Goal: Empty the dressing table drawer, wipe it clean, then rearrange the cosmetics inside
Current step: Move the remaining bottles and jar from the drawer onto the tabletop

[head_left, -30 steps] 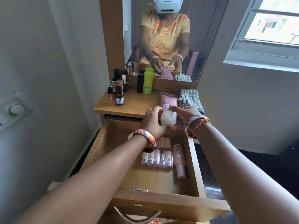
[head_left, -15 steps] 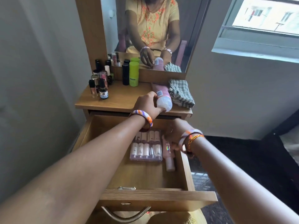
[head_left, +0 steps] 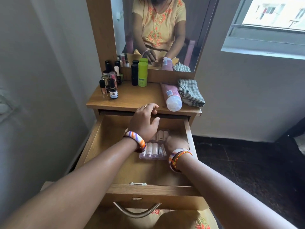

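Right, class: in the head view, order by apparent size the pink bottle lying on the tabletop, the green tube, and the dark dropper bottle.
1. Pink bottle, though nearest the camera.
2. Green tube.
3. Dark dropper bottle.

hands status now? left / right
Left hand: open, holding nothing, above the drawer.
Right hand: down in the drawer by the clear case; grip cannot be told.

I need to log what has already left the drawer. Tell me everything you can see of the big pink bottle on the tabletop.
The pink bottle lies on its side on the wooden tabletop, its rounded whitish translucent cap toward the front edge and its base toward the mirror. It looks like plastic, with a small pale label on its body. Its right side rests against the folded checked cloth. Neither hand touches it.
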A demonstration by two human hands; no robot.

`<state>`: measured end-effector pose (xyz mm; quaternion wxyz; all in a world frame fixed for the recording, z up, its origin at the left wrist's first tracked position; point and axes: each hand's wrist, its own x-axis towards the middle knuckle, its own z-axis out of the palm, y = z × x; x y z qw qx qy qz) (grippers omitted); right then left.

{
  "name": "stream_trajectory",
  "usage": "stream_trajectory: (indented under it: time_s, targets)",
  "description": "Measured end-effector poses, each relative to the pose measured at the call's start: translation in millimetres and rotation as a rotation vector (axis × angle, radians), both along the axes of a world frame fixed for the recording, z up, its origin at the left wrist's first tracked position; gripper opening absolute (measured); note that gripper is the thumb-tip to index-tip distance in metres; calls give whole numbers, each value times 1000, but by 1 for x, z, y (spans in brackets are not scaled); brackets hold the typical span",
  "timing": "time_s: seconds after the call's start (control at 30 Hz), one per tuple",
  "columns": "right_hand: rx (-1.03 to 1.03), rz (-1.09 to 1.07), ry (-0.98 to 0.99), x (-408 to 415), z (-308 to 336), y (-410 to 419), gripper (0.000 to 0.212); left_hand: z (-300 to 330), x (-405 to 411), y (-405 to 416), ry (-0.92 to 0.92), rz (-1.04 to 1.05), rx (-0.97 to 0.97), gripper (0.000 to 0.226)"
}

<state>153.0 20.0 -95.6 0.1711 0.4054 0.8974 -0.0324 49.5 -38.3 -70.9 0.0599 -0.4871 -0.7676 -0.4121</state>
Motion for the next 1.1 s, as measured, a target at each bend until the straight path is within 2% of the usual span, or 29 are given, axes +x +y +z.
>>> stream_trajectory:
  time_s: [0.13, 0.23, 0.33, 0.37, 0.4, 0.47, 0.57, 0.67, 0.73, 0.77, 0.93, 1.1]
  targets:
    - [-60, -124, 93, -1, 1, -5, 39, -2, -2, -9, -14, -21, -56, 31]
    - [-139, -188, 187, 3, 18, -4, 38, 2, -5, -14, -77, -170, -185, 26]
    - [-191, -128, 269, 8, 44, 1, 37, 4, -6, -18, -159, -277, -334, 27]
    - [-216, -117, 297, 10, 53, 3, 26, 4, -6, -18, -205, -289, -348, 27]
    - [-257, -115, 338, 12, 65, 2, 11, 4, -6, -18, -279, -296, -337, 27]
    - [-449, -172, 480, 10, 82, 4, 23, 4, -6, -17, -556, -298, -230, 20]
    - [-513, -264, 694, 4, 93, 6, 18, 15, -5, -19, -1036, -238, 7, 16]
    - [-726, -375, 968, -4, 96, 1, 16, 29, -8, -24, -1211, -253, 135, 19]
    - [-863, -452, 1134, -11, 93, 0, 20, 37, -10, -28, -1260, -273, 183, 19]
    - [-861, -466, 1183, -14, 91, 0, 19, 39, -12, -30, -1280, -277, 194, 18]
    - [-689, -449, 1267, -31, 75, 3, 21, 38, -16, -33, -1256, -308, 183, 15]
    - [-592, -394, 1298, -34, 58, -1, 7, 35, -24, -16, -1109, -140, 207, 16]
